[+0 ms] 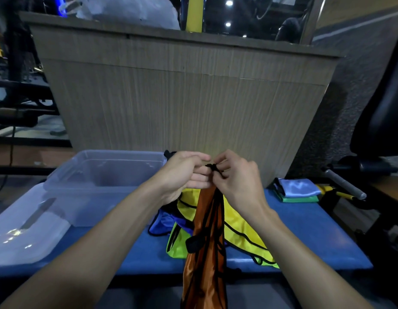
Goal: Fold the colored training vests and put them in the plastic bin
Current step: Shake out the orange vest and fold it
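While a tall wood-grain panel (189, 103) closes off the view straight ahead, a blue mat (305, 230) spreads out below it and carries most of what is here. On the left of the mat stands the clear plastic bin (100, 184), with its clear lid (22, 228) lying flat just in front of it at the near left. At the far right corner of the mat sits a small stack of folded vests (297, 190), pale blue on top and green beneath, and just beyond them lies a yellow and grey pump (340, 186). A dark office chair (380, 112) stands at the right edge. In the middle of the mat a loose heap lies under the forearms: a yellow vest (245, 230) with black trim, a blue vest (164, 221) to its left, and a lime-green vest (177, 241) in front of that. The orange vest (204, 264), also black-edged, hangs bunched and narrow from the hands down past the near edge of the mat, partly covering the heap. Its top edge sits right between the two hands, raised above the mat. The left hand (184, 172) has its fingers curled and pinches the black trim at the vest's top; the right hand (236, 175) meets it fingertip to fingertip, its fingers likewise curled tight on the same black trim.
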`<state>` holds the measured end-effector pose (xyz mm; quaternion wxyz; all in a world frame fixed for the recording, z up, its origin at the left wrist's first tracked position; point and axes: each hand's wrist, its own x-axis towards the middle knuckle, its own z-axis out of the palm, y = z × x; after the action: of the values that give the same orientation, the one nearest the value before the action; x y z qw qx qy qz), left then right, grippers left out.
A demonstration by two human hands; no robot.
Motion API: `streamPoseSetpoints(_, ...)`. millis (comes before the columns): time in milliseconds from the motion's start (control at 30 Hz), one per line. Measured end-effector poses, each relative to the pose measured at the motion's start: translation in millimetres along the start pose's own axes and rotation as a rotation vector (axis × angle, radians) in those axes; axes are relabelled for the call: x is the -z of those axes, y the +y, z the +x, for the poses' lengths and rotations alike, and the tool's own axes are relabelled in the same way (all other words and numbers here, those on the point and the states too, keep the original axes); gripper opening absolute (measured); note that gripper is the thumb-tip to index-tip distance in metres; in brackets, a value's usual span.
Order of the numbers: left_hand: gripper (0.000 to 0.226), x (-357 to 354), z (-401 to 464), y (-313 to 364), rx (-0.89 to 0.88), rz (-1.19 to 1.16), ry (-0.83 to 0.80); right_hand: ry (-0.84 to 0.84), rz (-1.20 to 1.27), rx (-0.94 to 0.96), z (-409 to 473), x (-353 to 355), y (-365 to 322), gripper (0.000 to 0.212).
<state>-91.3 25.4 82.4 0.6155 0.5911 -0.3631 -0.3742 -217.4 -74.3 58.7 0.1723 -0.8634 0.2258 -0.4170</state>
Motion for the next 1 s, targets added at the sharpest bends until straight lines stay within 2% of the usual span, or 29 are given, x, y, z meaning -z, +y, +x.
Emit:
streamPoseSetpoints(100,0.035,6,-9,6,-0.095,0.088,-0.039,0.006,0.171,-0.061,7,13,6,0.023)
streamPoseSetpoints(233,0.028,33,-14,7,-0.396,0.241,0.106,-0.107,0.561,-0.098,24,62,16,0.035)
streamPoseSetpoints(400,0.017,35,-24,6,-0.731,0.420,0.117,-0.128,0.582,0.055,51,101,13,0.038)
streamPoseSetpoints(467,0.029,30,-27,7,-0.817,0.539,0.129,-0.133,0.567,0.088,57,107,9,0.037)
streamPoseSetpoints(567,0.044,24,-29,4,-0.832,0.683,0.113,-0.152,0.556,0.116,60,112,6,0.034)
streamPoseSetpoints(633,0.046,18,-29,-2,-0.804,0.738,0.092,-0.153,0.564,0.131,60,113,3,0.029)
streamPoseSetpoints(767,0.041,2,-25,-11,-0.815,0.775,0.210,-0.170,0.588,0.150,57,114,-2,0.026)
streamPoseSetpoints(867,0.039,-9,-22,-9,-0.788,0.752,0.224,-0.211,0.589,0.172,54,116,-4,0.025)
streamPoseSetpoints(1000,0.016,-15,-23,-8,-0.826,0.744,0.241,-0.212,0.561,0.181,52,119,1,0.029)
